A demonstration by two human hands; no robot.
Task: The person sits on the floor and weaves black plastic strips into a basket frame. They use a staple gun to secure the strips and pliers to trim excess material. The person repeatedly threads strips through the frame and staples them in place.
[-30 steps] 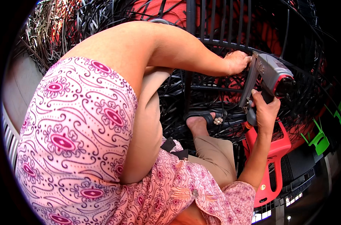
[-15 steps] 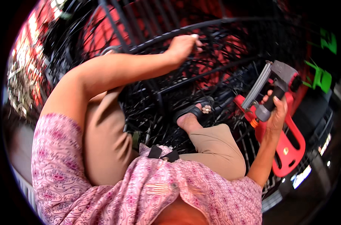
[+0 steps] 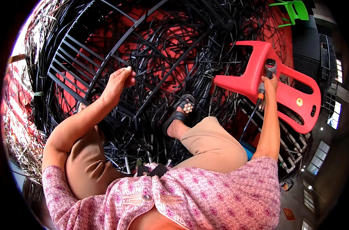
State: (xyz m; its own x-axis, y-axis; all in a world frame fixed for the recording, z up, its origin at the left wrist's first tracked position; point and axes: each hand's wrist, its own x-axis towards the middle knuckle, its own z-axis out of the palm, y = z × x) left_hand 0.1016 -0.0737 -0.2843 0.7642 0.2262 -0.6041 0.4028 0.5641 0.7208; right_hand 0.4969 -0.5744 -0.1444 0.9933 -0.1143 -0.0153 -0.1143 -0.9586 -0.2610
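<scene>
My left hand point(image 3: 119, 85) is raised over a black slatted frame point(image 3: 135, 26), its fingers curled together and a pale tip on one of them. Whether anything is pinched there is too small to tell. On the other side, my right hand point(image 3: 270, 84) grips a grey nail gun point(image 3: 271, 66) by its handle, beside a red plastic chair point(image 3: 253, 81). Much of the gun is hidden by the hand and foreshortened. From its orange fitting a dark air hose runs down toward my leg.
Loose black plastic strips point(image 3: 163, 69) lie tangled over the red floor, under and around the frame. My sandalled foot point(image 3: 178, 122) stands among them. A small green chair point(image 3: 297, 10) is at the far right. Pale rods point(image 3: 293, 151) lie near my right arm.
The view has swung. My right hand has turned the nail gun, whose long magazine no longer shows, over by the red chair. My left hand has drawn back toward me from above the frame.
</scene>
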